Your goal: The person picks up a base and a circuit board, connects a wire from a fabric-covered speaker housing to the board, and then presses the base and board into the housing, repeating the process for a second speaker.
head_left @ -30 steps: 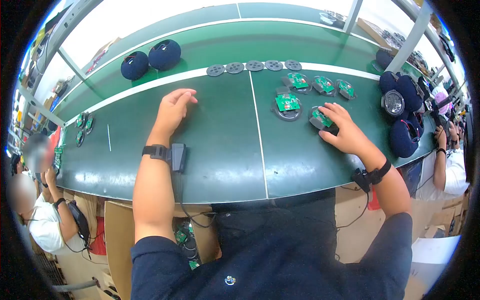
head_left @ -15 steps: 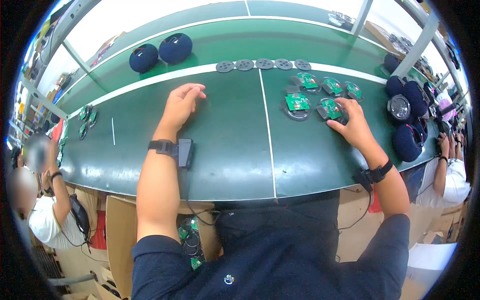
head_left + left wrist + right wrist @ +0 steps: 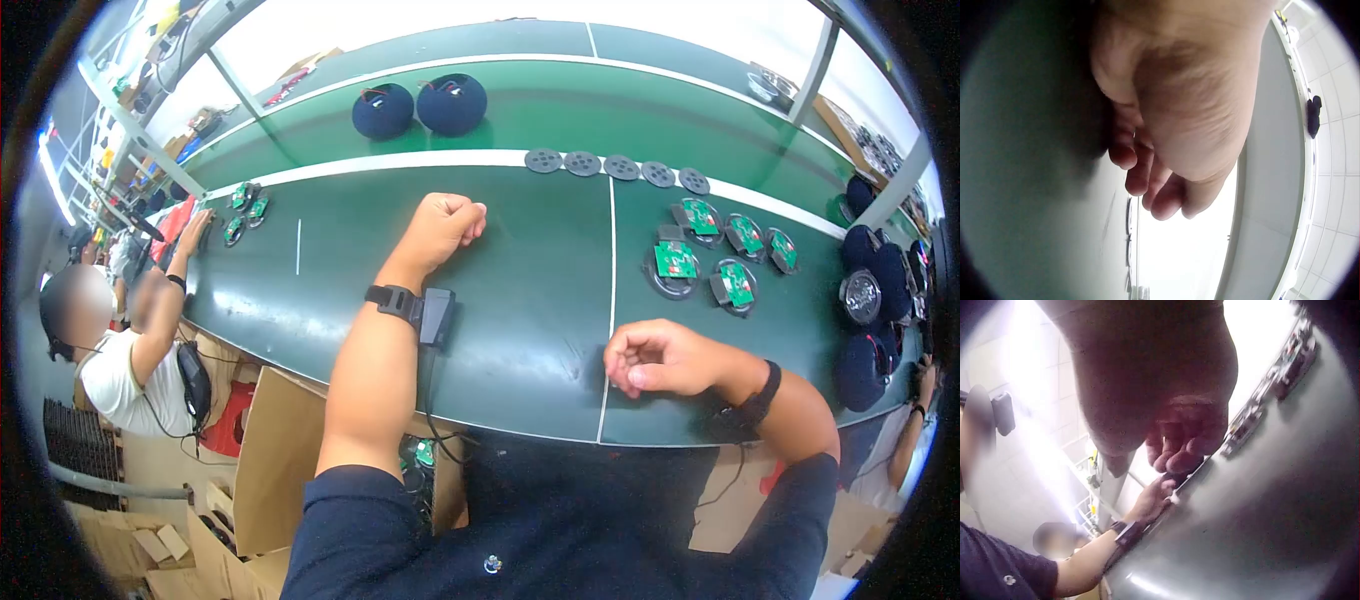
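My left hand (image 3: 442, 230) rests on the green tabletop with its fingers loosely bent. The left wrist view shows the left fingers (image 3: 1141, 178) with nothing in them. Over the near part of the table, by the white line, hangs my right hand (image 3: 655, 358), loosely curled and holding nothing; its bent fingers (image 3: 1179, 459) also show in the right wrist view. Beyond it sits a round dark speaker part with a green circuit board (image 3: 737, 285), apart from the hand. A larger such board (image 3: 676, 260) lies to its left, with several more behind.
Several grey perforated discs (image 3: 622, 167) line the far white strip. Two dark blue fabric balls (image 3: 452, 104) with wires stand beyond. More dark balls (image 3: 862, 370) are stacked at right. Small circuit boards (image 3: 240, 197) lie far left, near another person (image 3: 130, 350). A cardboard box (image 3: 290, 460) stands below.
My right hand has let go of the round part with the circuit board and moved back toward me and left. The left hand's fingers are more curled. The head view has shifted.
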Available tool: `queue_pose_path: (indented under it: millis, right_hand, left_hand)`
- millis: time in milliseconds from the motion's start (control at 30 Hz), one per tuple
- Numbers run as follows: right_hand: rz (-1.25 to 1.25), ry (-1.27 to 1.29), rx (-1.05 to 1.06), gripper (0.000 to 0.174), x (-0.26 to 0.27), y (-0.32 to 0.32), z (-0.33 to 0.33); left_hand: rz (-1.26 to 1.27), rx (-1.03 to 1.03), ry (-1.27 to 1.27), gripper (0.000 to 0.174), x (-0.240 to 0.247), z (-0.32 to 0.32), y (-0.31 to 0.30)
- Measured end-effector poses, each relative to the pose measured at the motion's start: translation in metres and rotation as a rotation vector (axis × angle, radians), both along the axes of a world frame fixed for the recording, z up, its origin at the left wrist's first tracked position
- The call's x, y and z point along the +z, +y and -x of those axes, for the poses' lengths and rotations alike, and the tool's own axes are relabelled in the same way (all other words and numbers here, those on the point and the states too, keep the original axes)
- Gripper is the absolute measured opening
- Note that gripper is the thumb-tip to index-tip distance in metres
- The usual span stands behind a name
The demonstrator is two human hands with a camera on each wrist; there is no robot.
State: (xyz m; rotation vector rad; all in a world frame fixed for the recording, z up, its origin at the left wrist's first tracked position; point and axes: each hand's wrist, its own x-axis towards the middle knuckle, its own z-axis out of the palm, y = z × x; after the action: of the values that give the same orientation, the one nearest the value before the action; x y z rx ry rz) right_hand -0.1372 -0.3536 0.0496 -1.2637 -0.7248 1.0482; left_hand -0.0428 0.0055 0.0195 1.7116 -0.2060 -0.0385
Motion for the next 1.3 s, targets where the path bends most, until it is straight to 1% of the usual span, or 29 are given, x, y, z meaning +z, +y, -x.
queue_pose_path:
  millis: [33, 100, 133, 167, 233, 267, 300, 367, 433, 500, 533, 667, 700, 767, 800, 867, 900, 967, 1133, 1233, 1300]
  right_hand:
    - [-0.011, -0.006, 0.012, 0.022, -0.006, 0.003, -0.006]
    - [-0.039, 0.074, 0.04, 0.021, -0.019, 0.006, -0.017]
    - [-0.143, 0.165, 0.029, 0.021, -0.027, 0.006, -0.022]
    - [-0.158, 0.163, 0.042, 0.021, -0.032, 0.006, -0.023]
    - [-0.109, 0.341, -0.057, 0.023, -0.034, 0.006, -0.023]
    - [-0.082, 0.268, -0.034, 0.022, -0.032, 0.007, -0.024]
    - [-0.078, 0.202, 0.0, 0.02, -0.033, 0.007, -0.023]
    - [-0.07, 0.228, -0.008, 0.018, -0.03, 0.007, -0.018]
    - [-0.12, 0.22, 0.011, 0.018, -0.035, 0.006, -0.016]
    - [-0.116, 0.122, 0.033, 0.019, -0.034, 0.006, -0.014]
    - [-0.114, 0.148, 0.043, 0.02, -0.032, 0.007, -0.013]
    - [-0.095, 0.102, 0.059, 0.022, -0.029, 0.007, -0.011]
    - [-0.098, 0.102, 0.059, 0.022, -0.028, 0.007, -0.011]
    - [-0.098, 0.03, 0.076, 0.023, -0.027, 0.006, -0.011]
    - [-0.095, 0.031, 0.074, 0.023, -0.027, 0.006, -0.011]
    - [-0.089, -0.005, 0.062, 0.026, -0.026, 0.006, -0.008]
    - [-0.088, 0.0, 0.063, 0.026, -0.03, 0.007, -0.008]
    - [-0.105, -0.078, 0.069, 0.027, -0.039, 0.009, -0.008]
    - [-0.062, -0.118, 0.074, 0.027, -0.03, 0.008, -0.009]
    - [-0.056, -0.126, 0.069, 0.026, -0.031, 0.009, -0.008]
    - [-0.057, -0.129, 0.066, 0.026, -0.031, 0.009, -0.009]
  left_hand:
    - [-0.011, 0.012, -0.006, 0.037, 0.001, 0.001, 0.0]
    - [0.055, 0.067, 0.049, 0.041, 0.004, 0.002, 0.0]
    - [0.056, 0.069, 0.022, 0.045, 0.008, 0.005, -0.004]
    - [0.041, 0.081, 0.018, 0.045, 0.007, 0.004, -0.003]
    - [0.185, 0.04, 0.034, 0.045, 0.001, -0.001, 0.0]
    - [0.195, -0.005, 0.003, 0.044, -0.003, -0.003, 0.003]
    - [0.177, 0.0, 0.0, 0.044, -0.002, -0.003, 0.002]
    - [0.119, 0.038, -0.023, 0.044, -0.001, -0.002, -0.001]
    - [0.097, 0.042, -0.003, 0.04, -0.001, -0.002, -0.002]
    - [0.099, 0.065, 0.004, 0.036, -0.001, -0.002, -0.005]
    - [0.11, 0.083, 0.003, 0.038, 0.0, 0.0, -0.008]
    - [0.05, 0.111, -0.009, 0.036, 0.0, 0.002, -0.011]
    - [0.056, 0.117, 0.0, 0.031, 0.001, 0.003, -0.011]
    - [0.065, 0.12, 0.01, 0.031, 0.003, 0.003, -0.012]
    - [0.024, 0.15, 0.001, 0.034, 0.006, 0.004, -0.015]
    - [-0.039, 0.183, -0.018, 0.047, 0.007, 0.005, -0.017]
    - [-0.038, 0.184, -0.013, 0.047, 0.006, 0.004, -0.016]
    - [-0.058, 0.163, -0.044, 0.048, 0.002, 0.002, -0.012]
    - [-0.05, 0.185, -0.015, 0.049, 0.007, 0.005, -0.014]
    - [0.015, 0.213, 0.037, 0.046, 0.012, 0.008, -0.018]
    - [0.024, 0.176, 0.046, 0.046, 0.01, 0.006, -0.015]
